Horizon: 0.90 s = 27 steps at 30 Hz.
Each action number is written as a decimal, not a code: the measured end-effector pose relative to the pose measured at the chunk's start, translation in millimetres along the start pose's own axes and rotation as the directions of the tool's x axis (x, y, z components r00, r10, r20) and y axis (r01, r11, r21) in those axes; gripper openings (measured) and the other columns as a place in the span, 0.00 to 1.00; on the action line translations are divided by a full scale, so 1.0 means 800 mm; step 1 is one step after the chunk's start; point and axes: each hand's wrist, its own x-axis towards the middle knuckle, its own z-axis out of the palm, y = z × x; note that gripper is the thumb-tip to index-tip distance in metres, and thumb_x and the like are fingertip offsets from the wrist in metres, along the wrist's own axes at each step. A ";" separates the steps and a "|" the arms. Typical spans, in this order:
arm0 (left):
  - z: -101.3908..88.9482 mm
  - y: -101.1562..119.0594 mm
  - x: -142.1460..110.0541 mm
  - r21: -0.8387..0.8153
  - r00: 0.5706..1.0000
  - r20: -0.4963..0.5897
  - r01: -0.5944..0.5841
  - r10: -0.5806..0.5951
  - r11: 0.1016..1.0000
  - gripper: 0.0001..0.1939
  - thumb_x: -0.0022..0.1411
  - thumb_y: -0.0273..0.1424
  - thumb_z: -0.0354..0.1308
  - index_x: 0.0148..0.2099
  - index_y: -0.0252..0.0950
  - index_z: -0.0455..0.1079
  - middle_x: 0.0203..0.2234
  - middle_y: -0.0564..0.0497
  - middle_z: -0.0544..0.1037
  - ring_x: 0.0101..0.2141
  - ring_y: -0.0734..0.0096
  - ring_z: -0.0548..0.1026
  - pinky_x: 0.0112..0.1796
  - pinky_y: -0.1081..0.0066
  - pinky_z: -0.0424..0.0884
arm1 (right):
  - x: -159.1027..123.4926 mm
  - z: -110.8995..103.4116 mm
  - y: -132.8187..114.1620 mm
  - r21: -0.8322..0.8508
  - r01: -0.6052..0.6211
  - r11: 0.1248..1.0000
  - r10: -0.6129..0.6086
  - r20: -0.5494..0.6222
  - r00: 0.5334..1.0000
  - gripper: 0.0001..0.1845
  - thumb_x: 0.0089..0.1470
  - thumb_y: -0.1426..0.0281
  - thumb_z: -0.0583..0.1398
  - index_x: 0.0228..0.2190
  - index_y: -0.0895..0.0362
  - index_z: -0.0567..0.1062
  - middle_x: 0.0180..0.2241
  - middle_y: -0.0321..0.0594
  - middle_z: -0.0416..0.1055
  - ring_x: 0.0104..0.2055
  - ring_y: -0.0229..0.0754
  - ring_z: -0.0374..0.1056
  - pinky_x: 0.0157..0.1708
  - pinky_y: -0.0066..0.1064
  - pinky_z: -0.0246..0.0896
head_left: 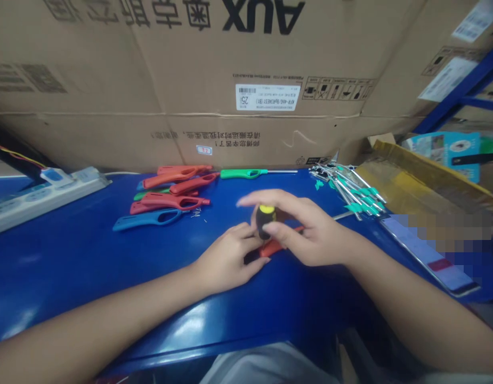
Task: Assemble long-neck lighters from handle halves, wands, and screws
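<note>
My right hand (306,226) grips a screwdriver by its black handle with a yellow cap (265,218), thumb and fingers wrapped round it and held upright. Below it lies a red lighter body (275,246) on the blue table (70,266). My left hand (230,258) rests on the table with its fingers curled against the near end of that red piece, pinning it. The screwdriver's tip is hidden between my two hands.
A pile of red, blue and green lighter handles (170,200) lies at the back left, a green lighter (246,173) beside it. Metal rods with green tips (350,192) are heaped at the right. A power strip (42,194) sits far left; cardboard boxes (230,80) wall the back.
</note>
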 end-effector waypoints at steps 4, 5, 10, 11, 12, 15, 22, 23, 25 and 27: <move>-0.006 0.004 -0.001 0.058 0.999 0.030 0.033 -0.035 0.998 0.07 0.68 0.32 0.59 0.46 0.36 0.75 0.41 0.46 0.79 0.43 0.61 0.76 0.46 0.62 0.75 | 0.001 0.005 0.001 -0.141 0.044 0.989 -0.065 -0.155 0.986 0.15 0.56 0.64 0.70 0.40 0.55 0.74 0.35 0.36 0.76 0.34 0.36 0.72 0.35 0.25 0.69; -0.009 0.006 -0.001 0.080 0.998 0.045 0.042 -0.045 0.996 0.07 0.68 0.32 0.59 0.46 0.36 0.75 0.40 0.46 0.78 0.43 0.60 0.76 0.46 0.61 0.75 | 0.001 0.006 0.001 -0.149 0.019 0.989 -0.044 -0.171 0.984 0.14 0.56 0.64 0.70 0.40 0.55 0.74 0.35 0.36 0.76 0.34 0.36 0.72 0.35 0.26 0.69; -0.039 0.010 -0.004 0.229 0.984 0.100 0.122 -0.148 0.966 0.18 0.63 0.25 0.59 0.55 0.33 0.72 0.43 0.41 0.78 0.45 0.51 0.76 0.46 0.54 0.76 | -0.002 -0.019 0.022 0.011 -0.137 0.990 0.128 -0.447 0.885 0.12 0.59 0.66 0.67 0.42 0.54 0.71 0.35 0.34 0.73 0.26 0.33 0.71 0.24 0.24 0.67; -0.044 0.010 -0.004 0.256 0.980 0.102 0.138 -0.169 0.957 0.19 0.62 0.25 0.59 0.55 0.32 0.71 0.44 0.40 0.77 0.45 0.49 0.76 0.46 0.52 0.76 | -0.007 -0.029 0.032 -0.031 -0.164 0.986 0.126 -0.509 0.851 0.11 0.60 0.66 0.66 0.42 0.53 0.71 0.36 0.33 0.73 0.25 0.33 0.70 0.23 0.24 0.66; -0.048 0.010 -0.004 0.277 0.977 0.105 0.150 -0.185 0.949 0.19 0.62 0.25 0.60 0.56 0.32 0.71 0.45 0.40 0.77 0.46 0.48 0.76 0.46 0.51 0.76 | -0.014 -0.040 0.043 -0.124 -0.214 0.969 0.113 -0.548 0.829 0.10 0.60 0.66 0.66 0.41 0.53 0.72 0.36 0.35 0.73 0.27 0.34 0.71 0.25 0.26 0.67; -0.050 0.006 -0.002 0.308 0.973 0.119 0.154 -0.198 0.939 0.20 0.66 0.32 0.61 0.58 0.33 0.70 0.47 0.39 0.76 0.47 0.49 0.76 0.49 0.51 0.75 | -0.039 -0.070 0.079 -0.461 -0.364 0.809 0.089 -0.516 0.852 0.04 0.61 0.68 0.62 0.38 0.54 0.75 0.38 0.41 0.75 0.40 0.43 0.73 0.38 0.34 0.71; -0.037 0.000 0.001 0.304 0.976 0.128 0.129 -0.175 0.944 0.14 0.71 0.29 0.54 0.57 0.35 0.72 0.46 0.42 0.75 0.46 0.55 0.74 0.50 0.56 0.74 | -0.070 -0.092 0.117 -0.577 -0.477 0.663 0.330 -0.346 0.878 0.10 0.60 0.72 0.57 0.39 0.56 0.79 0.44 0.48 0.69 0.46 0.48 0.71 0.49 0.41 0.69; -0.037 0.000 0.001 0.299 0.977 0.126 0.131 -0.175 0.945 0.14 0.71 0.30 0.54 0.57 0.36 0.72 0.46 0.42 0.75 0.46 0.55 0.74 0.50 0.56 0.74 | -0.072 -0.091 0.120 -0.588 -0.501 0.635 0.365 -0.343 0.866 0.11 0.59 0.72 0.57 0.40 0.57 0.79 0.45 0.49 0.67 0.45 0.49 0.71 0.50 0.42 0.69; -0.037 -0.001 0.000 0.288 0.977 0.119 0.135 -0.175 0.948 0.14 0.71 0.30 0.54 0.56 0.35 0.72 0.46 0.43 0.75 0.45 0.56 0.74 0.50 0.56 0.73 | -0.075 -0.090 0.126 -0.603 -0.550 0.577 0.438 -0.340 0.832 0.13 0.59 0.73 0.56 0.42 0.59 0.80 0.46 0.51 0.65 0.45 0.50 0.71 0.51 0.43 0.68; -0.036 -0.002 0.000 0.276 0.978 0.112 0.138 -0.175 0.951 0.14 0.71 0.30 0.54 0.57 0.35 0.72 0.45 0.43 0.75 0.45 0.56 0.73 0.49 0.56 0.73 | -0.079 -0.089 0.132 -0.613 -0.592 0.523 0.514 -0.327 0.793 0.15 0.60 0.73 0.57 0.45 0.61 0.80 0.48 0.54 0.65 0.46 0.50 0.72 0.52 0.43 0.68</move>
